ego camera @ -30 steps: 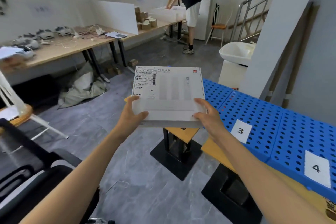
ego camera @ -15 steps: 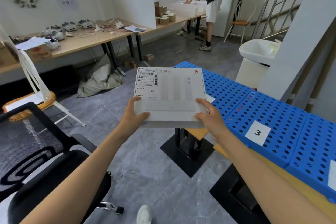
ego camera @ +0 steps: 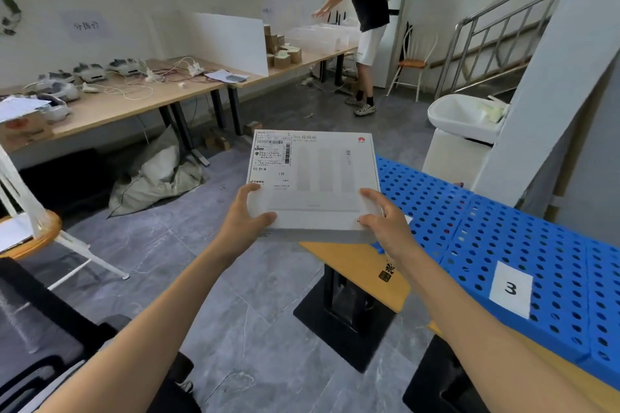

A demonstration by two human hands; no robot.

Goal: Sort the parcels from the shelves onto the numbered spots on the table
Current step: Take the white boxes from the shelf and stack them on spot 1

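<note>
A flat white parcel box (ego camera: 315, 177) with a shipping label at its top left is held level in front of me. My left hand (ego camera: 246, 219) grips its near left corner, thumb on top. My right hand (ego camera: 385, 221) grips its near right corner the same way. The box hangs over the left end of the blue perforated table top (ego camera: 503, 228). A white card marked 3 (ego camera: 510, 288) lies on the blue surface to the right of my right arm.
A white basin (ego camera: 466, 114) stands behind the blue table. Long wooden desks (ego camera: 134, 104) with devices and small cartons run along the left wall, where a person (ego camera: 365, 26) works. A black office chair (ego camera: 50, 345) and a white chair (ego camera: 40, 228) stand at my left.
The view has swung left along the blue table: card 4 has left the frame and card 3 has slid right. Both hands keep the same grip on the box.
</note>
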